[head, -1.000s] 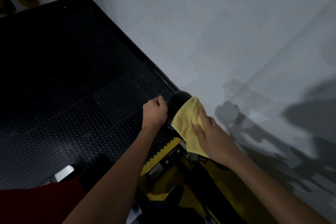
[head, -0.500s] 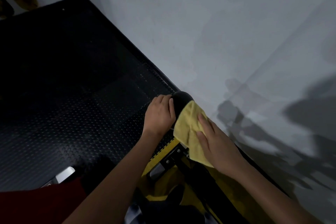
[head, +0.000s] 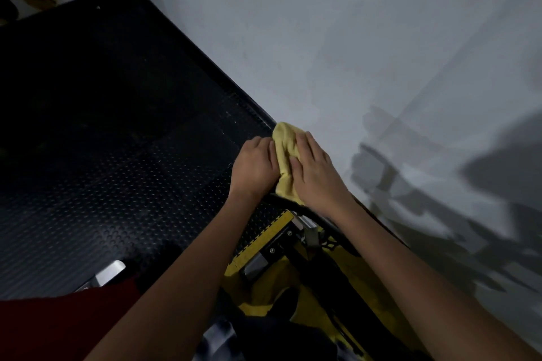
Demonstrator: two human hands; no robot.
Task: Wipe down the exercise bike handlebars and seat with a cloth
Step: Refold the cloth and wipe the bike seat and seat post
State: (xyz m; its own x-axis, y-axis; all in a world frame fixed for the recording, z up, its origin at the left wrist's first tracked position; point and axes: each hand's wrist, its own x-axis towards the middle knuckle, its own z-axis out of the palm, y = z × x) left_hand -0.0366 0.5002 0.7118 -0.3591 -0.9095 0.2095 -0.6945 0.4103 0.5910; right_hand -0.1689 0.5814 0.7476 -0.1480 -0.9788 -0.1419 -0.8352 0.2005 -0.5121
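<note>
Right hand (head: 315, 168) fingers flat on yellow cloth (head: 286, 155), left hand (head: 254, 165) fingers curled alongside

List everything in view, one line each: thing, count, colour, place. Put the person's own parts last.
cloth: one, yellow, draped over the black bike part between the two hands
exercise bike frame: one, yellow and black with silver fittings, bottom centre
studded floor mat: one, black, left half
wall: one, grey-white, upper right, with shadows low on it
red garment: one, bottom left corner
left hand: one, just left of the cloth, fingers curled over the covered bike part
right hand: one, pressing flat on the cloth
</note>
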